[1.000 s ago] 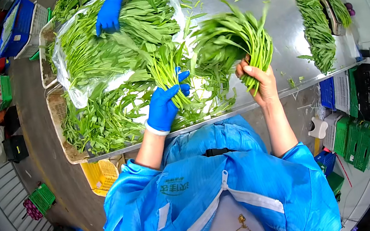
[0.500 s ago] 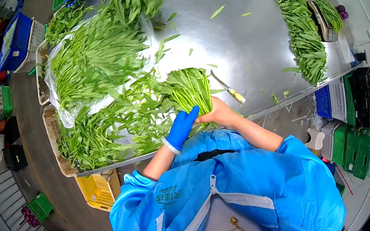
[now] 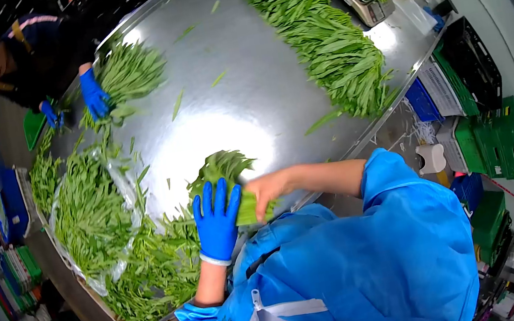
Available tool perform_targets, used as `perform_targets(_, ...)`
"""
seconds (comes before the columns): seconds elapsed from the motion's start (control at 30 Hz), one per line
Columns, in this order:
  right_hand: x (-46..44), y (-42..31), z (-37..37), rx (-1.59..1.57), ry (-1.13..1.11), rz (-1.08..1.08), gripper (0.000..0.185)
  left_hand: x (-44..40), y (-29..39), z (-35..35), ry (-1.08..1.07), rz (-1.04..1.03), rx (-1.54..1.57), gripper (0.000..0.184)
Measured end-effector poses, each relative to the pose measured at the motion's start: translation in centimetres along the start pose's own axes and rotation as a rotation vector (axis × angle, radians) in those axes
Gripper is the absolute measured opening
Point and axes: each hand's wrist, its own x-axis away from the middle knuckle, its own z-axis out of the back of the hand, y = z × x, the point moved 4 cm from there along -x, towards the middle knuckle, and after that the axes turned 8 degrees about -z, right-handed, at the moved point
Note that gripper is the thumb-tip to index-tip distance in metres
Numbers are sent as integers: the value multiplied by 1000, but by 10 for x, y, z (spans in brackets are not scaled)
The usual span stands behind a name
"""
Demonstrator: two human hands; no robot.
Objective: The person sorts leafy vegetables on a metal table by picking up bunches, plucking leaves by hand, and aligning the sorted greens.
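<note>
A bunch of leafy greens (image 3: 221, 166) is at the near edge of the metal table (image 3: 209, 114). My left hand (image 3: 216, 221), in a blue glove, lies against the bunch's left side with its fingers spread. My bare right hand (image 3: 267, 192) is wrapped round the stem end of the bunch from the right. Left of my hands, a loose heap of greens (image 3: 92, 220) lies partly on clear plastic film (image 3: 124, 191). A long row of bunched greens (image 3: 318, 36) runs across the table's right part.
At the back left, a co-worker (image 3: 28, 55) in blue gloves touches another pile of greens (image 3: 129, 73). A scale (image 3: 371, 11) holding greens stands at the back right. Green crates (image 3: 497, 146) and a white stool (image 3: 431, 158) are to the right, below table level.
The view has swung to the right, showing the co-worker at the far left. My left hand has opened flat beside the bunch. The co-worker's greens have moved away from the heap.
</note>
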Motion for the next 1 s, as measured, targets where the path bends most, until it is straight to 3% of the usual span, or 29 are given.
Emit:
perform_targets(0.07,12,10,10,31,-176,-85,35,-22,9,-26,4,-17,202,64)
perform_targets(0.17,37,-1,40,188,-10,146,55,-55,17,-56,-51,-65,246,60)
perform_targets(0.2,54,-7,60,577,172,72,79,-65,19,-61,-79,-50,228,60)
perform_targets(0.23,66,-12,67,707,322,118,83,-75,21,-65,-107,-35,208,60)
perform_targets(0.27,75,-16,75,837,476,162,87,-86,21,-72,-36,-16,137,48)
perform_targets(0.3,86,-21,80,965,629,203,92,-97,21,-80,-122,37,171,48)
perform_targets(0.37,111,-34,76,1176,895,339,71,-127,22,-93,-287,147,235,47)
perform_targets(0.43,117,-35,81,1323,1175,372,61,-158,29,-89,-168,129,265,47)
perform_targets(0.47,117,-31,98,1359,1230,293,66,-171,30,-92,-156,124,275,50)
perform_targets(0.5,128,-32,112,1407,1290,370,63,-183,32,-94,-143,124,285,53)
perform_targets(0.57,153,-42,146,1548,1278,334,57,-215,39,-46,-65,120,413,85)
perform_targets(0.63,187,-50,201,1505,1327,173,50,-211,29,-38,123,131,548,83)
perform_targets(0.73,291,-85,245,1443,1429,551,50,-182,7,-50,109,219,439,71)
perform_targets(0.77,324,-94,255,1491,1486,459,62,-170,1,-57,82,256,436,66)
perform_targets(0.8,350,-102,271,1522,1468,510,72,-156,-4,-66,77,303,479,64)
perform_targets(0.87,392,-102,312,1665,1569,427,73,-131,-9,-83,54,379,547,60)
perform_targets(0.93,422,-101,343,1748,1541,153,76,-112,-10,-97,14,388,552,60)
perform_targets(1.0,429,-74,383,1982,1692,-209,75,-96,-11,-115,-26,375,545,59)
